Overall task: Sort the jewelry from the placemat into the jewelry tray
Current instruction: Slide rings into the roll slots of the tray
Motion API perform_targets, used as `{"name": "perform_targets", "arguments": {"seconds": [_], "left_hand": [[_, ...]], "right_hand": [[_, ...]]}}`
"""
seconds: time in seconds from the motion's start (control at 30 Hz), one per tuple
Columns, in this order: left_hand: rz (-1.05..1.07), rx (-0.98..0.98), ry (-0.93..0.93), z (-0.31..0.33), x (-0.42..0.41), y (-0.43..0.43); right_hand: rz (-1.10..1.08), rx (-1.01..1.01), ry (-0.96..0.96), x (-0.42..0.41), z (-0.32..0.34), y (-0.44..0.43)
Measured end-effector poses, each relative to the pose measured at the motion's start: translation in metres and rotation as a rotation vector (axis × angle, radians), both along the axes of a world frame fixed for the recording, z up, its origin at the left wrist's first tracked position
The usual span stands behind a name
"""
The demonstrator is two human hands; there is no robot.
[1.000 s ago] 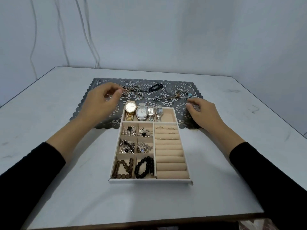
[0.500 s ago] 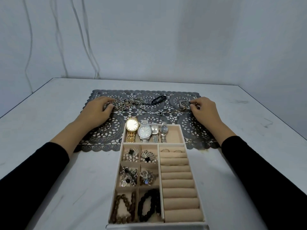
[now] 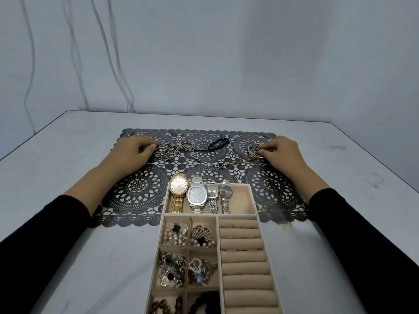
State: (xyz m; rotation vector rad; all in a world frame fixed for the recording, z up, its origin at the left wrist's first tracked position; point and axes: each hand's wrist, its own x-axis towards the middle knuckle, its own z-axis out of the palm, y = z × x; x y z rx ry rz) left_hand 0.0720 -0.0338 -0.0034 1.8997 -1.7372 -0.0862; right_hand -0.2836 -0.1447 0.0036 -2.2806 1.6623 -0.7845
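Pinching chain (image 3: 172,150), left hand (image 3: 131,154); pendant (image 3: 254,150), right hand (image 3: 282,152); four watches (image 3: 197,196) in tray (image 3: 254,200).

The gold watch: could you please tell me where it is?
Head view, centre: the gold watch lies leftmost in the tray's far compartment, beside a silver watch.

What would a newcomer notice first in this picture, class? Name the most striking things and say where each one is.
The four watches lined up in the far compartment of the beige jewelry tray stand out first, with the gold watch leftmost. Behind the tray lies a dark lace placemat. At its far left the left hand grips a tangle of chains, and at its far right the right hand pinches a round metal piece.
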Motion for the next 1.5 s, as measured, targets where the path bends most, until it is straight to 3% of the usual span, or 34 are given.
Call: {"name": "perform_targets", "arguments": {"seconds": [0.4, 1.1, 1.5], "left_hand": [[0.039, -0.060, 0.016, 0.004, 0.004, -0.027], [-0.005, 0.055, -0.048, 0.005, 0.006, -0.047], [0.038, -0.027, 0.126, 0.007, -0.001, -0.035]], "right_hand": [[0.027, 0.053, -0.006, 0.006, 0.004, -0.010], [0.084, 0.013, -0.006, 0.015, 0.003, -0.014], [0.050, 0.029, -0.123, 0.012, 0.002, -0.015]]}}
